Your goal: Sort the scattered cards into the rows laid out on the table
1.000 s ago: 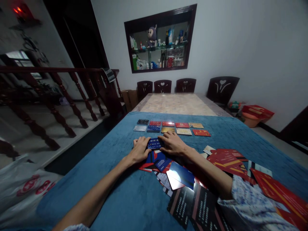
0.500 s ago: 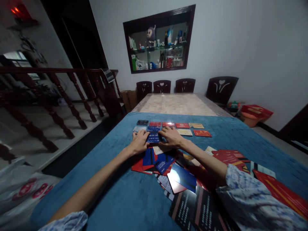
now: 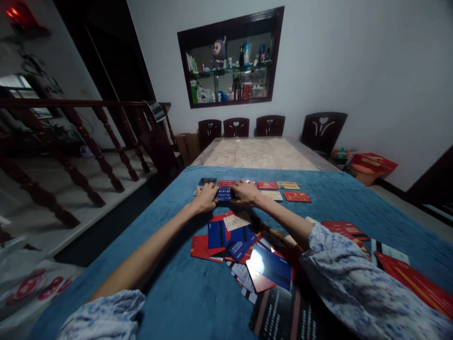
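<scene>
Between my two hands a blue card (image 3: pixel 224 193) lies at the second row of cards, its left edge gripped by my left hand (image 3: pixel 205 197) and its right edge by my right hand (image 3: pixel 246 193). Behind it runs a row with a black card (image 3: pixel 207 181), red cards (image 3: pixel 267 185) and a yellowish card (image 3: pixel 288 185). Right of my right hand are a cream card (image 3: pixel 273 195) and a red card (image 3: pixel 297 196). Nearer me is a loose, overlapping pile with blue cards (image 3: pixel 216 234), a beige card (image 3: pixel 237 220) and black cards (image 3: pixel 272 309).
More red cards (image 3: pixel 343 230) and a red packet (image 3: pixel 414 278) lie on the blue cloth (image 3: pixel 170 283) at the right. Chairs (image 3: pixel 271 126) stand beyond the bare table end (image 3: pixel 255 153). A white plastic bag (image 3: pixel 35 283) is at the lower left.
Both hands have moved forward, away from the pile, with the blue card between them, up against the second row. The beige card in the pile is now more exposed.
</scene>
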Motion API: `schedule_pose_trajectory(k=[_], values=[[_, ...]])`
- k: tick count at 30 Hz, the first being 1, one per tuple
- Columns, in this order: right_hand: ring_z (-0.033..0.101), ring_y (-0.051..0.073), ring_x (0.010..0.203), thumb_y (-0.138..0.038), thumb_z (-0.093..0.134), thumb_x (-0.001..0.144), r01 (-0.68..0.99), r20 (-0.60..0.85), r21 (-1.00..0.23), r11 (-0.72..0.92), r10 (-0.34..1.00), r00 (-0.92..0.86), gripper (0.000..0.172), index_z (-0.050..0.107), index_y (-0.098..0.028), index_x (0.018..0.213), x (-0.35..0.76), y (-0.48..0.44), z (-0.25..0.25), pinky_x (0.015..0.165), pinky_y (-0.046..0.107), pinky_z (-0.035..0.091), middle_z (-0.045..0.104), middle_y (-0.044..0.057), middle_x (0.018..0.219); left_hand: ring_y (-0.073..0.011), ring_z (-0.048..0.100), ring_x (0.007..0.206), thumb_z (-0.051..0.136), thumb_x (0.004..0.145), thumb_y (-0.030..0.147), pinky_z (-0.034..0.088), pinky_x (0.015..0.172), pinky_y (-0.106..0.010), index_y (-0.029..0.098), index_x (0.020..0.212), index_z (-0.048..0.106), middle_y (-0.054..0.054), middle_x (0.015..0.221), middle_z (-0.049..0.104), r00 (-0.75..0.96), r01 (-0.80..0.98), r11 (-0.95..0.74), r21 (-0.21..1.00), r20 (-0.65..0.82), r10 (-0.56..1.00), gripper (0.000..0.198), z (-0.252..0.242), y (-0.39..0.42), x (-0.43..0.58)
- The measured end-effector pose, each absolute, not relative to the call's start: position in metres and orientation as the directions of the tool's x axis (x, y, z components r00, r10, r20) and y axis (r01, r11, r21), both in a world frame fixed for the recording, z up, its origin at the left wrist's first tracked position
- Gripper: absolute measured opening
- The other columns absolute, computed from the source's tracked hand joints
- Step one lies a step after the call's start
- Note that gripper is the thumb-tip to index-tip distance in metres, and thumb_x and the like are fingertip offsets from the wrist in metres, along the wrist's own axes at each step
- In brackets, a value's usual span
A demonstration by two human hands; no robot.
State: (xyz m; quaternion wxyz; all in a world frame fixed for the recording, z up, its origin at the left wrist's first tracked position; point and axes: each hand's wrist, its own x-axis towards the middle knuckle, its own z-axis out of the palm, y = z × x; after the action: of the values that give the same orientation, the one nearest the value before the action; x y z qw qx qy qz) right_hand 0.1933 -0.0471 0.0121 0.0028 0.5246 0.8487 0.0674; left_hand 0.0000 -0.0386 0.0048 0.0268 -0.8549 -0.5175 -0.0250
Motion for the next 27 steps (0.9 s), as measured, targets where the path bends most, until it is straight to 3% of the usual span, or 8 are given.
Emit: schedule_pose_trajectory(k=[17,27], values=[[0.050,0.037,0.120,-0.035,0.059,0.081,0.907,-0.061,0.129,0.402,0.916,-0.397,0.037,0.070,-0.016,0.112,0.183,-0.002,0.011,0.098,0.056,0.041,0.066,0.019,0.123,-0.0315,0.044,0.130,0.054,0.083,0.018,0.038,0.105,-0.056,0.026,0.127,0.054,-0.011,0.138,0.050,0.444,0.893,-0.446,-0.052,-0.045,0.895,0.045,-0.002,0.010,0.010],[0.052,0.036,0.123,-0.027,0.059,0.076,0.913,-0.114,0.146,0.381,0.923,-0.367,0.039,0.070,-0.019,0.112,0.178,0.008,0.015,0.100,0.056,0.042,0.066,0.017,0.124,-0.0299,0.051,0.126,0.056,0.081,0.019,0.043,0.104,-0.046,0.020,0.123,0.059,-0.014,0.133,0.055,0.471,0.877,-0.475,-0.066,-0.076,0.879,0.042,-0.001,0.020,0.010]])
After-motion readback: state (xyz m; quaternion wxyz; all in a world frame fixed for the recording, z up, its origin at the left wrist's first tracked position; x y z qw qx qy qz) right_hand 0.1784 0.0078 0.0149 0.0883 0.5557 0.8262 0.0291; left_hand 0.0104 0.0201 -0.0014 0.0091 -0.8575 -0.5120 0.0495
